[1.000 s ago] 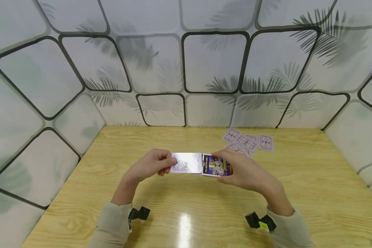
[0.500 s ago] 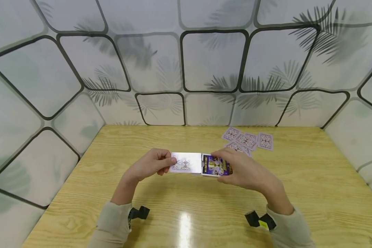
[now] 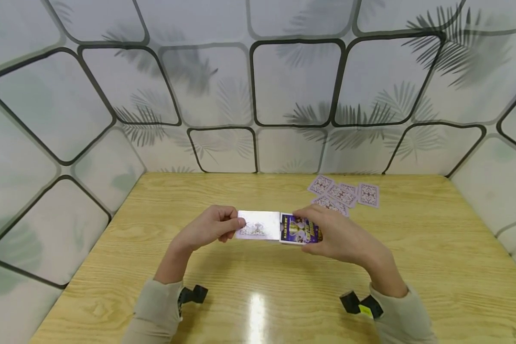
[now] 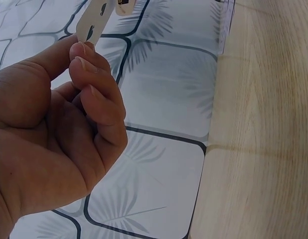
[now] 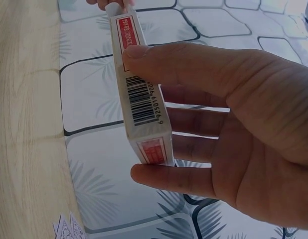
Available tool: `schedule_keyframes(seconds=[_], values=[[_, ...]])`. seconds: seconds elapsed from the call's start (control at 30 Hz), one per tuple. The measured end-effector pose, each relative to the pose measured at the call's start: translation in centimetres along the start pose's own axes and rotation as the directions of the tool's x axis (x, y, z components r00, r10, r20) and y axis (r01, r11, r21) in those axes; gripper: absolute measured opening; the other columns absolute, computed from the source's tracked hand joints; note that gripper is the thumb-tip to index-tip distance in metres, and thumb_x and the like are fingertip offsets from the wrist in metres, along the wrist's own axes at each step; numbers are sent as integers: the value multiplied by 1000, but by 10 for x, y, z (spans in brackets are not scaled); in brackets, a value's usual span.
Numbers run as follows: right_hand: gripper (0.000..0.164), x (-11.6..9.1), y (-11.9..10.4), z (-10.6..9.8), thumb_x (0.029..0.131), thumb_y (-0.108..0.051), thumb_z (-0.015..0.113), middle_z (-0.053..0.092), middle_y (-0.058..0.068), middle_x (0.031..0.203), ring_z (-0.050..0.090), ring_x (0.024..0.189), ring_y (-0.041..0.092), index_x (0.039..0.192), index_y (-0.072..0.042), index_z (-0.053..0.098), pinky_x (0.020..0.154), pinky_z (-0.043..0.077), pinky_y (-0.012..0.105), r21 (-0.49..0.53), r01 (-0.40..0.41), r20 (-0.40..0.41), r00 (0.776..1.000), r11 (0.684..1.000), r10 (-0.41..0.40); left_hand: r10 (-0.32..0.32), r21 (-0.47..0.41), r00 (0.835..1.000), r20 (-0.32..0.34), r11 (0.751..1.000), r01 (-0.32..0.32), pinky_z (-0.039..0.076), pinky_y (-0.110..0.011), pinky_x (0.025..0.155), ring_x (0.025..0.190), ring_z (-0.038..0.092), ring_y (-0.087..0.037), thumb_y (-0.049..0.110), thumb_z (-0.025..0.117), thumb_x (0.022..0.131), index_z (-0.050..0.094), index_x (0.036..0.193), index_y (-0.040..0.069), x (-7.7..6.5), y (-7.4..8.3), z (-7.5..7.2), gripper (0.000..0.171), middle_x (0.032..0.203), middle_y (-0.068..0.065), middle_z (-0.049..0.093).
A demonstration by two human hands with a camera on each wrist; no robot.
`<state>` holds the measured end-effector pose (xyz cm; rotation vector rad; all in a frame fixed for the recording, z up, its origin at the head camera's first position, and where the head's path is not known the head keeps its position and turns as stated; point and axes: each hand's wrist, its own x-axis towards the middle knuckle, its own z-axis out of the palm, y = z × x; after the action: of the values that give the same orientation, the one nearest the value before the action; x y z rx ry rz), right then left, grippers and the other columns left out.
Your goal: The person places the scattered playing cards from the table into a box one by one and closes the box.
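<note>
My left hand (image 3: 209,227) pinches a playing card (image 3: 258,225) by its left end between thumb and fingers. Glare washes out most of the card's patterned back. In the left wrist view the card's pale printed face (image 4: 95,21) shows at the fingertips. My right hand (image 3: 341,234) grips a purple and yellow card box (image 3: 300,229), its open end toward the card. The card's right end meets that opening; whether it reaches inside I cannot tell. A barcode (image 5: 141,102) marks the side of the box in the right wrist view, under the thumb.
Several playing cards (image 3: 343,195) lie back up, partly overlapping, on the wooden table (image 3: 241,277) behind my right hand. A patterned wall covering (image 3: 223,153) rises at the table's back and sides. Each wrist wears a black camera mount (image 3: 361,306).
</note>
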<state>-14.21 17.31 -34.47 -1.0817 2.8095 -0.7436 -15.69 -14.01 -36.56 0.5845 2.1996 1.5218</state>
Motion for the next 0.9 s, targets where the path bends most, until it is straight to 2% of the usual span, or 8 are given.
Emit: schedule_keyframes(seconds=[0.2, 0.57, 0.9], values=[[65, -1, 0, -1, 75, -25, 80, 57, 3, 126, 55, 102, 14, 132, -9, 52, 78, 47, 29, 3, 3, 6, 1000, 1000, -3, -4, 14, 1000, -12, 1000, 4, 38, -26, 52, 52, 39, -13, 29, 56, 96, 50, 76, 3, 0, 1, 1, 33, 63, -5, 48], [65, -1, -1, -1, 75, -25, 80, 57, 3, 127, 55, 106, 15, 132, -9, 52, 83, 48, 34, -12, 10, 12, 1000, 1000, -10, -4, 51, 999, -31, 999, 6, 38, -24, 52, 53, 40, -12, 29, 57, 95, 49, 75, 5, 0, 6, 5, 32, 62, -4, 48], [65, 0, -2, -1, 75, -26, 80, 57, 2, 126, 55, 106, 14, 132, -10, 53, 83, 47, 33, -13, 2, 14, 1000, 1000, -2, 22, 69, 999, -45, 997, -19, 38, -29, 51, 51, 40, -13, 27, 55, 97, 50, 76, 4, 1, 5, 5, 32, 61, -5, 48]])
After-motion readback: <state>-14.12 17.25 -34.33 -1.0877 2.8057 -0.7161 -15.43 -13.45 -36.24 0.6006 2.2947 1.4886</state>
